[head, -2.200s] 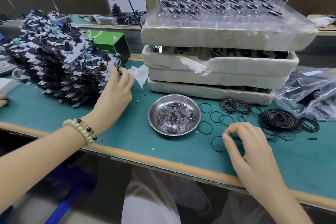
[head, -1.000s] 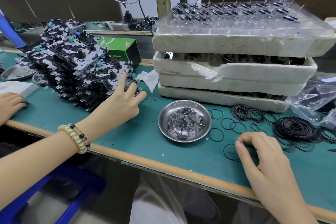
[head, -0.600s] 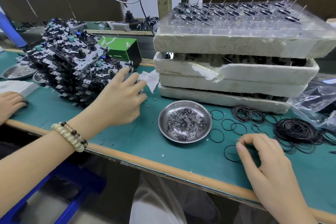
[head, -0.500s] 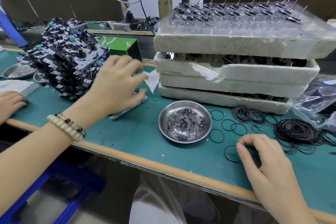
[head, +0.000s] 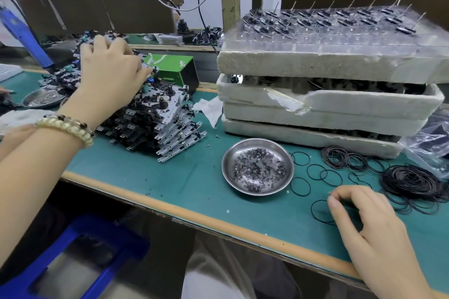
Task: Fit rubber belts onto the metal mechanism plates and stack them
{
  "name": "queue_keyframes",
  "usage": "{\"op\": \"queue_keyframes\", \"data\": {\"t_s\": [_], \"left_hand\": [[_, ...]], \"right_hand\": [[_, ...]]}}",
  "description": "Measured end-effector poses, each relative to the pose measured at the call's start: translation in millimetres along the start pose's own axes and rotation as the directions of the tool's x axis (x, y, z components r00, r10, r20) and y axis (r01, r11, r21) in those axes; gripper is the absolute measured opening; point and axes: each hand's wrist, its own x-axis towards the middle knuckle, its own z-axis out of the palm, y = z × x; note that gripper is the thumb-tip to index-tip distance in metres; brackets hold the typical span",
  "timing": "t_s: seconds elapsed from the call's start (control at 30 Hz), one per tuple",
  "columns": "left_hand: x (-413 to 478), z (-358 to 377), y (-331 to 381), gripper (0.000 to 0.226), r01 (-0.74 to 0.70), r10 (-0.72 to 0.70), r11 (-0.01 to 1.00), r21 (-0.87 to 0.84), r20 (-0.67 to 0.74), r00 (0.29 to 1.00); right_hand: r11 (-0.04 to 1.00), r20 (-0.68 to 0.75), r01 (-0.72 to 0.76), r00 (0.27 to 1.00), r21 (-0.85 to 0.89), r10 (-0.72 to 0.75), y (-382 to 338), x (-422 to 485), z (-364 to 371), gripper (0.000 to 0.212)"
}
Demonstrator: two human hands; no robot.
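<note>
Head view: your worktop (head: 194, 177), seen from above.
Left hand (head: 109, 73): upper left, fingers curled on the plate stack (head: 155, 114), likely placing one; exact hold unclear.
Right hand (head: 364, 223): lower right, pinching one rubber belt (head: 318, 211) off the worktop, ready for fitting.

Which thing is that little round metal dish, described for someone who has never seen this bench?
Find the stack of white foam trays on the green bench. Just in front of its left end sits the dish, shallow and shiny, holding tiny dark rings. Unlike the loose black belts to its right, it is solid steel.
</note>
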Motion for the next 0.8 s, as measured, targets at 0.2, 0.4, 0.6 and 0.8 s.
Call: {"op": "queue_keyframes", "data": {"t_s": [0.2,0.4,0.6,0.8], "left_hand": [[5,-8,-9,0.045,0.033,-0.072,0.989,-0.144,-0.269,0.96],[15,-25,-16,0.053,0.184,-0.306,0.934,-0.307,-0.418,0.855],[11,-57,13,0.055,0.171,-0.395,0.839,-0.517,-0.361,0.845],[-44,-104,56,0.04,0.01,-0.161,0.718,-0.696,-0.153,0.975]], "right_hand": [[1.0,-0.022,-0.003,1.0,-0.016,0.002,-1,0,1,0.011],[1.0,-0.057,0.001,0.998,-0.023,-0.003,-1,0,3,0.01],[0.998,-0.188,-0.034,0.981,0.06,0.045,2,-1,0,0.008],[0.928,-0.362,-0.128,0.895,0.35,0.26,13,0,-17,0.012]]}}
